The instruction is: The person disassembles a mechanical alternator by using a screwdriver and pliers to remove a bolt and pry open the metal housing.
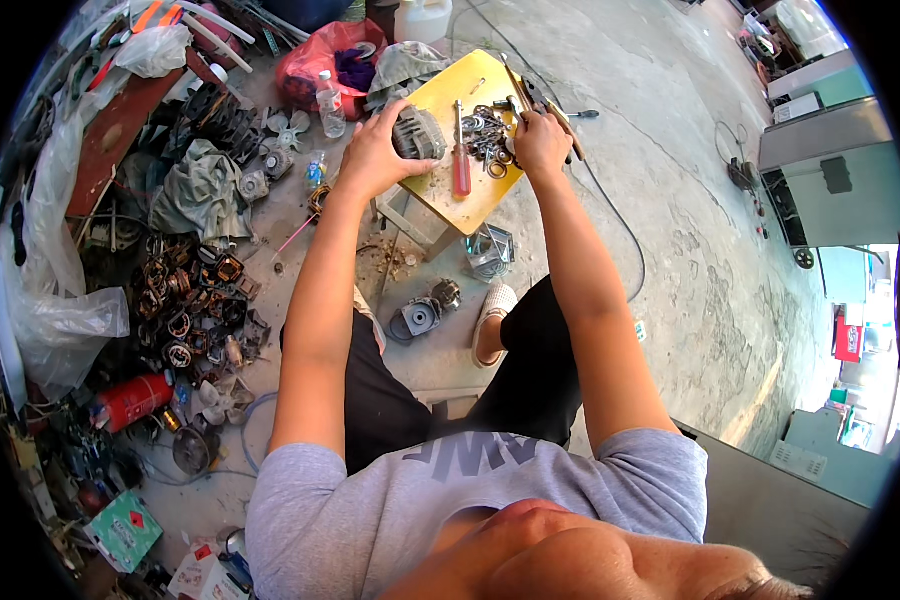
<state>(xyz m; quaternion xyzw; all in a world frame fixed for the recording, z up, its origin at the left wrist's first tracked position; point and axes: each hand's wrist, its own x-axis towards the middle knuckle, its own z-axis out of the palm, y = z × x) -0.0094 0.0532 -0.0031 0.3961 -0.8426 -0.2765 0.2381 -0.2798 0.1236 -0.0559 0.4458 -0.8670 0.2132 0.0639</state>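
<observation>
Clasps a grey ribbed metal housing (419, 134) in the left hand (382, 150), fingers over its far left side and thumb along its near side, at the left edge of the yellow bench (448, 86). Curls the right hand (543, 146), well apart from the left, over the bench's right edge beside long-handled tools (533, 94); cannot tell of any grip on them. Shows a red-handled screwdriver (461, 176) lying between both hands, just left of a heap of small metal parts (488, 134). Includes a grey motor piece (419, 318) on the floor, nearer, between the feet.
</observation>
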